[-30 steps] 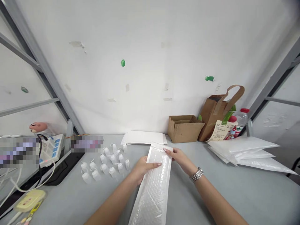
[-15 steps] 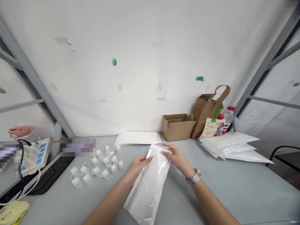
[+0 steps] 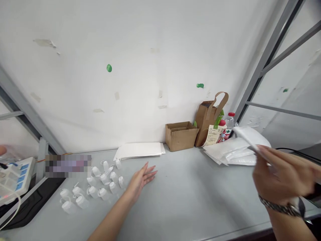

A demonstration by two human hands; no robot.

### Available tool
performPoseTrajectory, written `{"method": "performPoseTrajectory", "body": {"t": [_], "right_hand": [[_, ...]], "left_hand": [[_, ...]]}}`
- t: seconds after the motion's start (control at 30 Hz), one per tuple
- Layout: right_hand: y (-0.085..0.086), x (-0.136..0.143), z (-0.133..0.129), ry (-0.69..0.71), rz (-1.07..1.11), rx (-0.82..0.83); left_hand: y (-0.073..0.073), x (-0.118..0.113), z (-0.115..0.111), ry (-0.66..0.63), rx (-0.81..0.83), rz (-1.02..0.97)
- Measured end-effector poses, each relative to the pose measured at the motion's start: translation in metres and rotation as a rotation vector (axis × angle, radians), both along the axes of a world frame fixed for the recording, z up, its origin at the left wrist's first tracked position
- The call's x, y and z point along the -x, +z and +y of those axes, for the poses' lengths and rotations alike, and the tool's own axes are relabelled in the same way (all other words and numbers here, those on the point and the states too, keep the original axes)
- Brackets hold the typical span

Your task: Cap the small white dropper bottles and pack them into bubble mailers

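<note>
My left hand (image 3: 140,180) is open above the grey table, its fingers spread and holding nothing. To its left stand several small translucent white bottles (image 3: 92,191) with looped caps. At the far right my right hand (image 3: 283,175), smeared by motion and wearing a metal watch, grips the near end of a white bubble mailer (image 3: 253,136). That mailer is tilted over the pile of white bubble mailers (image 3: 220,149); whether it touches the pile I cannot tell.
Flat white sheets or envelopes (image 3: 137,150) lie by the wall. Beside them are an open cardboard box (image 3: 182,139), a brown paper bag (image 3: 202,120) and a red-capped bottle (image 3: 229,122). A power strip (image 3: 21,180) with cables lies at left; metal posts flank the table.
My right hand has carried the bubble mailer from the table's middle over to the pile at right. My left hand has let go of it and opened. The view has turned right.
</note>
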State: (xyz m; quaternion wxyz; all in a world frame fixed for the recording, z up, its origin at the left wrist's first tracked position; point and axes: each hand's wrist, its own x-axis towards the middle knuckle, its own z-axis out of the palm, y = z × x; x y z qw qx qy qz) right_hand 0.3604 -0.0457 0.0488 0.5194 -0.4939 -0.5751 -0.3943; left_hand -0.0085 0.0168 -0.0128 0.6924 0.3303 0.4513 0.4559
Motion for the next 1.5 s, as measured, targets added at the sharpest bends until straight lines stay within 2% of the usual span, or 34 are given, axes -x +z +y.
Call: {"method": "performPoseTrajectory", "body": {"t": [0.07, 0.13, 0.27, 0.4, 0.53, 0.8, 0.87, 0.97, 1.07, 1.17, 1.23, 1.33, 1.43, 1.5], "right_hand": [[0.0, -0.006, 0.019, -0.108, -0.236, 0.029], [-0.008, -0.014, 0.041, -0.115, -0.401, 0.209], [-0.039, -0.036, 0.078, -0.059, -0.491, 0.462], [-0.061, -0.051, 0.101, 0.009, -0.501, 0.482], [-0.063, -0.053, 0.103, -0.052, -0.505, 0.446], [-0.052, -0.036, 0.073, -0.257, -0.468, 0.252], [-0.047, -0.023, 0.07, -0.234, -0.45, 0.207], [-0.042, 0.015, 0.072, -0.064, -0.4, 0.212], [-0.046, 0.073, 0.083, 0.191, -0.368, 0.316], [-0.058, 0.139, 0.1, 0.394, -0.396, 0.514], [-0.067, 0.179, 0.116, 0.424, -0.429, 0.656], [-0.078, 0.221, 0.142, 0.336, -0.419, 0.809], [-0.084, 0.236, 0.166, 0.235, -0.419, 0.891], [-0.084, 0.234, 0.176, 0.242, -0.445, 0.9]], "left_hand": [[0.0, 0.0, 0.0, -0.008, -0.008, 0.002], [0.0, 0.0, 0.0, -0.011, -0.011, 0.006], [0.001, 0.0, 0.0, -0.034, -0.016, 0.022], [0.0, 0.001, 0.0, -0.063, -0.02, 0.041], [-0.002, 0.002, 0.001, -0.075, -0.03, 0.046], [-0.003, 0.001, 0.001, -0.056, -0.016, 0.012], [-0.003, 0.0, 0.001, -0.039, -0.005, 0.0], [-0.003, 0.0, 0.001, -0.025, -0.015, 0.013], [-0.003, -0.001, 0.001, 0.016, -0.048, 0.055], [-0.005, -0.001, 0.002, 0.109, -0.07, 0.084], [-0.008, -0.001, 0.003, 0.162, -0.081, 0.089], [-0.013, 0.0, 0.006, 0.218, -0.074, 0.094], [-0.017, -0.001, 0.007, 0.249, -0.056, 0.09], [-0.018, -0.001, 0.007, 0.26, -0.058, 0.077]]}}
